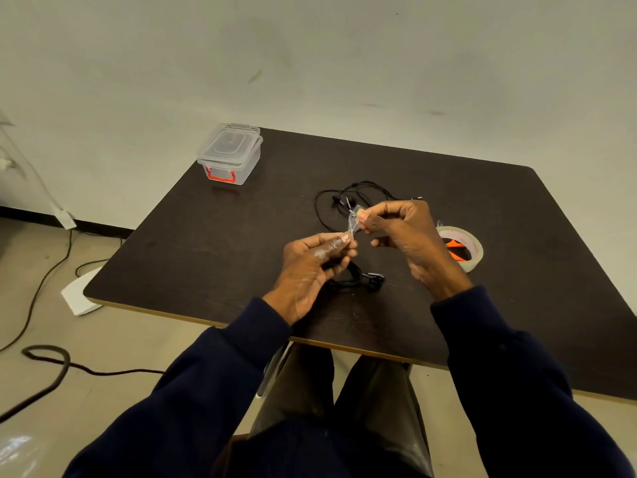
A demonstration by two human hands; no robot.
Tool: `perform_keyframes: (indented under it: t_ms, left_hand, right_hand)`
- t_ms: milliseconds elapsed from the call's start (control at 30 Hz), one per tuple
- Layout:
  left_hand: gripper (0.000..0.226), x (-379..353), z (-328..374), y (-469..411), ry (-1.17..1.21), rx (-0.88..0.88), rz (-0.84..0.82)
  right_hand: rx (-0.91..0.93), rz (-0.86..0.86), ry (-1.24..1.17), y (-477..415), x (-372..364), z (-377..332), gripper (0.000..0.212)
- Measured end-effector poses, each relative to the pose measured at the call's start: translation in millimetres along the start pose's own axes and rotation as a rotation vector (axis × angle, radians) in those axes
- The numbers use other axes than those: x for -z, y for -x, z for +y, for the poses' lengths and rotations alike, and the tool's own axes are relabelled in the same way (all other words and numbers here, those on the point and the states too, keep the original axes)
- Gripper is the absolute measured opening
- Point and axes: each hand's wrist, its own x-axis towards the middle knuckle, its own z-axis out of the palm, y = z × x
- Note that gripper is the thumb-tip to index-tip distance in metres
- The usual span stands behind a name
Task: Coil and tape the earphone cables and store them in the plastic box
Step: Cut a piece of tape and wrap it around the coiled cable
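1. The person's left hand [315, 262] and right hand [401, 232] are raised over the near middle of the dark table [193, 243], with a short strip of clear tape [353, 224] stretched between them.
2. The left hand is closed: its thumb and forefinger pinch the lower end of the strip, and the curled fingers appear to hold the coiled earphone cable [348, 277] as well, which hangs just under the palm.
3. The right hand is also closed, pinching the strip's upper end between thumb and fingertips.
4. The strip's long axis runs from lower left to upper right, tilted steeply, and the coil lies directly below its lower end. The left hand is therefore the nearer one to the bundle. By this reading, the coming wrap depends on the right hand bringing its end down and around the coil.
5. A second, loose earphone cable [344, 198] lies uncoiled on the table just beyond the hands.
6. The tape roll [463, 248] rests flat to the right of the right hand, with something orange showing through its core.
7. The plastic box [229, 153] sits at the far left corner, well apart, with its lid on.
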Motion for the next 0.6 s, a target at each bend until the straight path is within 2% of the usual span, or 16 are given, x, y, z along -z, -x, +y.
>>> perform_keyframes:
  t_ms: [167,267,433,600]
  left_hand:
    - [0.008,-1.9,-2.9,2.0,-0.334,-0.306,0.134]
    - [0.008,-3.9,-3.7,1.0,-0.423,-0.421,0.183]
    - [0.010,-7.1,-5.1,-3.0,-0.468,-0.504,0.239]
    - [0.005,-5.8,-5.3,-4.9,-0.452,-0.487,0.266]
  right_hand:
    - [0.036,0.086,0.083,-2.2,-3.1,-1.1,0.009]
    - [0.065,0.128,0.121,-4.9,-2.7,-0.6,0.010]
    - [0.075,0.175,0.164,-10.8,0.3,-1.0,0.008]
    - [0.067,0.168,0.193,-15.4,0.5,-1.2,0.015]
